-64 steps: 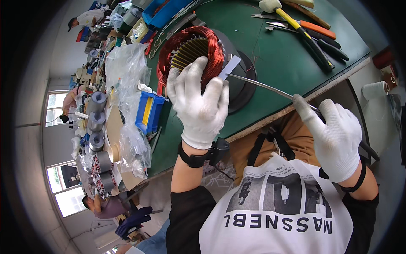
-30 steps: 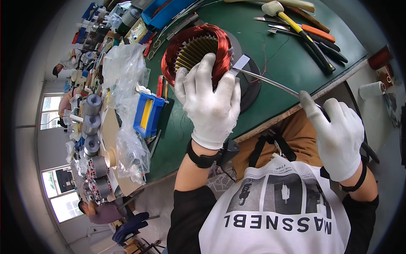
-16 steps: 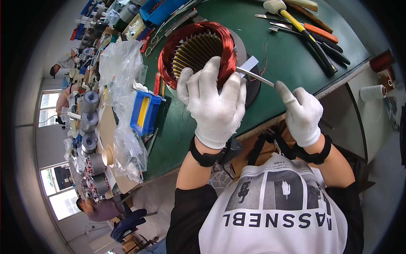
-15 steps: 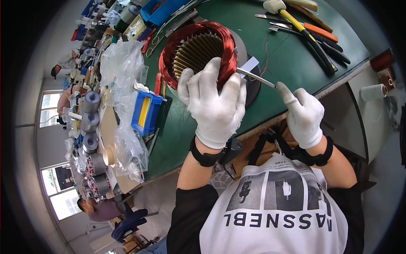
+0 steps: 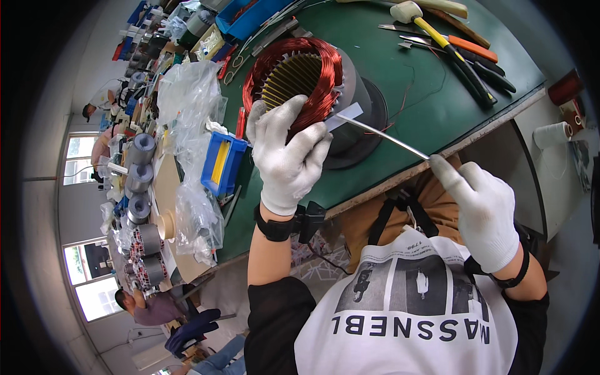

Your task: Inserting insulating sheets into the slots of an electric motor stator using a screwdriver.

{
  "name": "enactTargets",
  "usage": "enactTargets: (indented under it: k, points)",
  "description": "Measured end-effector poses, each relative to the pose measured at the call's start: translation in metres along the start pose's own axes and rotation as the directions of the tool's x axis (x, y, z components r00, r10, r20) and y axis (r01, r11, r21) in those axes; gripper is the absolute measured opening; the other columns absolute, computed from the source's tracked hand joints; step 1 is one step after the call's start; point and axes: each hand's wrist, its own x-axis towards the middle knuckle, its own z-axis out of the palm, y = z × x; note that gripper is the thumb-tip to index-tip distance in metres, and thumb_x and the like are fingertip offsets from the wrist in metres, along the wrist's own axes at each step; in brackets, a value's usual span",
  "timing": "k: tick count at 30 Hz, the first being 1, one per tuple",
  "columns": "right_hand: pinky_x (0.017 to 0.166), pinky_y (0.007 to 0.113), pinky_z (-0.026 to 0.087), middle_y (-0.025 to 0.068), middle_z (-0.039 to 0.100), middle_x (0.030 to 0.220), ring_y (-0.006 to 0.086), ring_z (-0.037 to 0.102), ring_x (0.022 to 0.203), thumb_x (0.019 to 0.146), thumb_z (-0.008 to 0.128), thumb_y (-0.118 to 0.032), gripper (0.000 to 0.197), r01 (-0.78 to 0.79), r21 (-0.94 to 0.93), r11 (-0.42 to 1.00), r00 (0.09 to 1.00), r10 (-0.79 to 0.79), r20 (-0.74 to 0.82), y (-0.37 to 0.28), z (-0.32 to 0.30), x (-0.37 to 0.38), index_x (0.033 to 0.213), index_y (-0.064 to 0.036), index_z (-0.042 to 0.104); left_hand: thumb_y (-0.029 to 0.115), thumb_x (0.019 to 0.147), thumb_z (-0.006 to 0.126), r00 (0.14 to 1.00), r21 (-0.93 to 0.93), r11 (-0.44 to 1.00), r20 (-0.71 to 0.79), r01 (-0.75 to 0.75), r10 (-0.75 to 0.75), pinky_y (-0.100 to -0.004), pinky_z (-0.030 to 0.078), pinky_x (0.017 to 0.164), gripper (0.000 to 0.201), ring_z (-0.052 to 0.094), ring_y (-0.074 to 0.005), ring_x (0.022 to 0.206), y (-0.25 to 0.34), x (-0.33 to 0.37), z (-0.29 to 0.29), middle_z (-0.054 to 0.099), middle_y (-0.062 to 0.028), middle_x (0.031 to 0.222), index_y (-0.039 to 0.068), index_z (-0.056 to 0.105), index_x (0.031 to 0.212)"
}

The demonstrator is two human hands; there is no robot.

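Note:
A stator with a thick ring of red copper winding [image 5: 322, 81] stands tilted on the bench, its bore lined with yellow strips. My gloved left hand [image 5: 284, 159] is at its near rim, fingers bent over the winding. My gloved right hand [image 5: 487, 215] grips a thin metal rod [image 5: 390, 139] whose handle end is hidden in the palm. The rod's far tip meets a white insulation slip [image 5: 348, 115] beside the winding's outer side. Beneath, the grey stator housing [image 5: 356, 81] rests on a dark round base [image 5: 369, 137].
At the far right lie a mallet [image 5: 437, 39], orange-handled pliers [image 5: 473, 48] and other tools. A blue bin [image 5: 223, 159] with yellow strips and plastic bags [image 5: 187, 119] are to the left. Thread spools [image 5: 552, 135] stand right. Co-workers sit at the far left.
My right hand has moved right and nearer me, drawing the rod back from the winding. My left hand has shifted left and slightly down along the rim.

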Motion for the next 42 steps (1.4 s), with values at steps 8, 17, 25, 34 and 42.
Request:
enactTargets:
  k: [8, 17, 25, 34, 42]
  points:
    - [0.052, 0.031, 0.041, 0.0036, 0.045, 0.071, 0.0169, 0.051, 0.062, 0.068, 0.064, -0.003, 0.051, 0.074, -0.202, 0.977, 0.994, -0.087, -0.059, 0.002, -0.016, 0.008, 0.118, -0.0121, 0.064, 0.013, 0.061, 0.077, 0.995, 0.071, 0.996, -0.083, 0.06, -0.054, -0.0467, 0.032, 0.103, 0.021, 0.057, -0.0259, 0.096, 0.012, 0.002, 0.015, 0.062, -0.0106, 0.109, 0.014, 0.068, 0.08]
    - [0.053, 0.032, 0.041, 0.0059, 0.048, 0.073, 0.0197, 0.052, 0.064, 0.069, 0.061, -0.003, 0.05, 0.117, -0.319, 0.941, 0.991, -0.131, -0.024, -0.017, -0.007, 0.038, 0.119, -0.0117, 0.064, 0.016, 0.063, 0.075, 0.983, 0.142, 0.986, -0.173, 0.093, -0.068, -0.0457, 0.034, 0.1, 0.02, 0.056, -0.0265, 0.094, 0.02, 0.008, 0.029, 0.061, -0.0105, 0.106, 0.013, 0.067, 0.081]
    - [0.047, 0.032, 0.041, 0.0057, 0.043, 0.065, 0.02, 0.05, 0.051, 0.071, 0.059, -0.001, 0.051, 0.0, 0.045, 0.999, 0.964, 0.012, -0.266, -0.007, 0.072, 0.019, 0.12, -0.014, 0.063, 0.02, 0.063, 0.076, 0.982, 0.094, 0.996, -0.189, 0.006, 0.012, -0.0409, 0.032, 0.102, 0.018, 0.057, -0.0222, 0.092, 0.021, 0.0, 0.03, 0.063, -0.0096, 0.106, 0.016, 0.069, 0.08]
    - [0.048, 0.033, 0.039, 0.0058, 0.039, 0.064, 0.0205, 0.048, 0.053, 0.068, 0.059, 0.004, 0.049, -0.074, -0.09, 0.993, 0.995, 0.067, -0.078, 0.031, -0.008, -0.025, 0.114, -0.0115, 0.066, 0.012, 0.062, 0.076, 0.997, 0.084, 0.995, -0.062, 0.06, -0.055, -0.0488, 0.031, 0.105, 0.02, 0.056, -0.029, 0.1, 0.003, -0.008, 0.001, 0.062, -0.0112, 0.111, 0.013, 0.066, 0.078]
    - [0.052, 0.033, 0.043, 0.0066, 0.046, 0.064, 0.0207, 0.053, 0.056, 0.068, 0.062, 0.004, 0.054, 0.065, -0.13, 0.989, 0.995, -0.074, -0.064, 0.034, -0.016, 0.017, 0.119, -0.0131, 0.064, 0.018, 0.07, 0.073, 0.989, 0.388, 0.91, -0.074, 0.145, -0.126, -0.0499, 0.033, 0.1, 0.015, 0.056, -0.0284, 0.096, 0.044, 0.034, 0.038, 0.057, -0.012, 0.113, 0.011, 0.064, 0.079]
